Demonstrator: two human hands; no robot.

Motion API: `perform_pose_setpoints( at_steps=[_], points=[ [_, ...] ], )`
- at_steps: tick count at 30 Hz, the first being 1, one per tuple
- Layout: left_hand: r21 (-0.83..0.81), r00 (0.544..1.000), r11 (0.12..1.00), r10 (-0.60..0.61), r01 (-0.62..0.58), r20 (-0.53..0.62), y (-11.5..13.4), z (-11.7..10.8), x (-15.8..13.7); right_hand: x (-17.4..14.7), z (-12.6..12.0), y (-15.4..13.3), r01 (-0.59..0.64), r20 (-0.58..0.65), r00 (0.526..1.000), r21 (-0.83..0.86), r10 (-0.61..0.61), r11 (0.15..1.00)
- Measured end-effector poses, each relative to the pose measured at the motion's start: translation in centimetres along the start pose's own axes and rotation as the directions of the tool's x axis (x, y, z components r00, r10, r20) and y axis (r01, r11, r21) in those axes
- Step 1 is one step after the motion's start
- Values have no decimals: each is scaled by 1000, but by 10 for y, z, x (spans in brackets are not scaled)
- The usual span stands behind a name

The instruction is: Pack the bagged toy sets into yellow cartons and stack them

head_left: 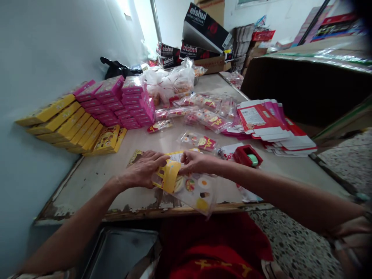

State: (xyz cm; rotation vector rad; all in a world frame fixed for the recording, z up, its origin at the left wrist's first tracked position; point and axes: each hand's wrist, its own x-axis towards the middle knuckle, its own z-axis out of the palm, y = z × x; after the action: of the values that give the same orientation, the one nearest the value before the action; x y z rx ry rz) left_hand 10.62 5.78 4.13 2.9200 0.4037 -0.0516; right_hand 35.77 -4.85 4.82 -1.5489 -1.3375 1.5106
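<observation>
My left hand (pixel 143 168) grips the left end of a yellow cardboard box (pixel 172 175) with cut-out windows, held at the front of the worktable. At the box's right end, the curled fingers of my right hand (pixel 193 162) pinch its edge; the fingertips are partly hidden. Directly below, a clear plastic pack (pixel 200 193) of small toy food pieces, a fried egg among them, overhangs the front edge of the table. Its left end is covered by the box, and I cannot tell whether it is inside. Just beyond lies another clear pack (pixel 197 140) with a red card.
Yellow boxes (pixel 68 120) and pink boxes (pixel 116 100) are stacked at the left wall. A red tape dispenser (pixel 248 155) stands right of my hands, before flat red cartons (pixel 261 120). More clear packs (pixel 209 102) lie mid-table. A large open carton (pixel 308 58) stands right.
</observation>
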Motion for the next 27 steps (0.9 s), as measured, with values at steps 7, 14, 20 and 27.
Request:
perform_pose_setpoints(
  at_steps=[7, 14, 20, 27],
  points=[
    [-4, 965, 980, -194, 197, -177, 5, 11, -18, -59, -59, -1, 136, 3, 991, 95, -137, 986],
    [-99, 938, 971, -238, 219, -253, 12, 14, -12, -97, -22, 49, 263, -432, 902, 529, -11, 807],
    [-84, 946, 987, -153, 135, -285, 58, 1, 9, -70, 29, 32, 421, -517, 833, 365, -196, 830],
    [-398, 888, 917, -182, -2, -423, 97, -3, 23, -64, 44, 14, 574, -649, 673, 153, -356, 805]
  ],
)
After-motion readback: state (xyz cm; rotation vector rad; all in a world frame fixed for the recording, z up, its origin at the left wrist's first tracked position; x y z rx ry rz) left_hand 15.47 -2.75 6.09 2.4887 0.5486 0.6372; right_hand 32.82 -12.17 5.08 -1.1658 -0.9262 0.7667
